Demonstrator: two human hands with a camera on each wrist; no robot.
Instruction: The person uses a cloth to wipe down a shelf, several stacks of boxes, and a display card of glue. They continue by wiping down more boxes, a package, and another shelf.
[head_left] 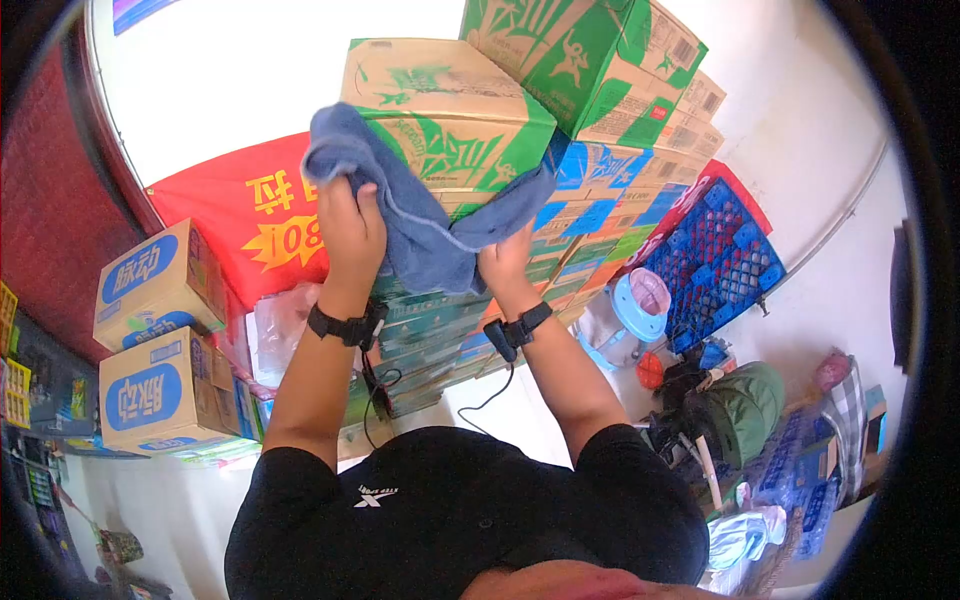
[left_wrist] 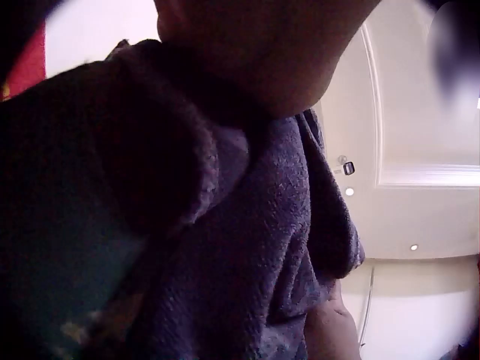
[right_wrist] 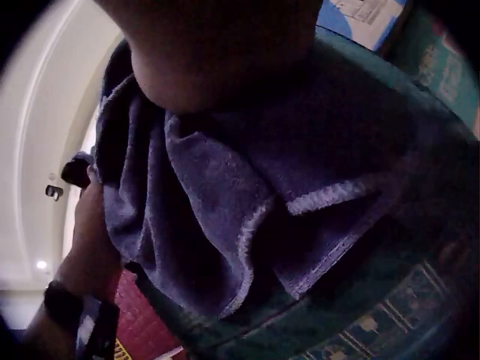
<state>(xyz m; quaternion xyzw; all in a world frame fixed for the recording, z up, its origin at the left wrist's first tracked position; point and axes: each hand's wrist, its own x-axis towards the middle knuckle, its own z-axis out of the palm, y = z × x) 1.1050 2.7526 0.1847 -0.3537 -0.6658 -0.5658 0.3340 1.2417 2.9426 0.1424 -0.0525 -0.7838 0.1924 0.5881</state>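
A person in a black shirt stands facing a tall stack of cartons, seen from above their head, both arms raised. Left of the stack, two cardboard boxes with blue labels sit one above the other, with a red banner bearing yellow characters between them and the stack. The left hand is lifted against the stack, its fingers curled over and gripping a bunched upper part of a blue towel; in the left wrist view the towel fills most of the frame under the palm, and single fingers cannot be told apart. The towel hangs in front of a green and tan carton near the top of the stack, draped down over the cartons beneath it. Just right of the left hand, the right hand holds the towel's lower right part against the stack; its fingers are hidden behind the cloth, so whether they are spread or together cannot be told. The right wrist view shows the towel folded under the palm, with a stitched hem, lying against a teal carton. Both wrists wear black bands. Right of the stack a blue crate leans on the white wall, with a pale blue stool just below it.
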